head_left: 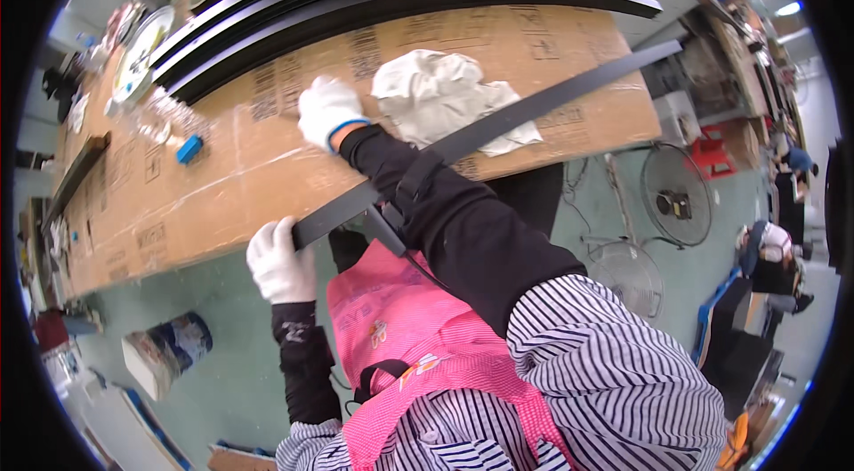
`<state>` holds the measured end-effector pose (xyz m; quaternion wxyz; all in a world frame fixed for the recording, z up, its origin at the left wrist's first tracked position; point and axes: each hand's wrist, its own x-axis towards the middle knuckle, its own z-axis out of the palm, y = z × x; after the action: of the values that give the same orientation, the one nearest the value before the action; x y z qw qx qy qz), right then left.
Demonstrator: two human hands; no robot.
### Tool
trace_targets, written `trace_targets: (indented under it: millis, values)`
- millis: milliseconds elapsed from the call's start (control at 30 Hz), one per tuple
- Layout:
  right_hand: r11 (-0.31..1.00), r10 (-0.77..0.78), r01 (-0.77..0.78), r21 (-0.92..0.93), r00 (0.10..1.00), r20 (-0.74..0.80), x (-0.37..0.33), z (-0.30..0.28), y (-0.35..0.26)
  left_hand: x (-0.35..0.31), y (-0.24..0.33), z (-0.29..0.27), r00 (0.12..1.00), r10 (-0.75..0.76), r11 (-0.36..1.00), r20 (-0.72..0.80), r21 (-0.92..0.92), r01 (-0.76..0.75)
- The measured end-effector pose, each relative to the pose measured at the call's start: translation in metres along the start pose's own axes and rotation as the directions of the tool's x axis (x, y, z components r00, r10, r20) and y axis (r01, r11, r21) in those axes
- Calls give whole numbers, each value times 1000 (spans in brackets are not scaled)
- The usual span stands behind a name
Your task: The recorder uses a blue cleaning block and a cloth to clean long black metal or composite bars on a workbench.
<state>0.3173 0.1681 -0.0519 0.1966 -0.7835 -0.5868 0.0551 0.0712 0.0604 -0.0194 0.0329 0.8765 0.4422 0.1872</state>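
White knit gloves cover both hands. My left hand (pixel 282 263) is closed around the near left end of a long dark flat bar (pixel 551 99). The bar slants up to the far right, its far end past the table's right edge. My right forearm crosses over the bar and hides part of it. Beyond the bar, my right hand (pixel 330 112) is low over the cardboard, its fingers curled in. Whatever those fingers hold, if anything, is hidden. A crumpled off-white cloth (pixel 436 93) lies just right of that hand, partly behind the bar.
Several long black profiles (pixel 409 4) lie along the back of the cardboard-covered table (pixel 205 213). A blue block (pixel 189 148) sits left of my right hand, near clear plastic wrap. Floor fans (pixel 676 195) stand right of the table; a bucket (pixel 167 351) lies on the floor at left.
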Motion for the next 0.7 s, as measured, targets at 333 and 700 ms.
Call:
trace_targets:
  millis: [333,700]
  values:
    - [256,-170,-598,759,745,645,-235,-157,3,-51,5,-32,918,222,974,329,-127,-190]
    - [-432,136,-375,820,872,471,-262,-174,162,-157,-60,-94,802,69,993,593,34,-110]
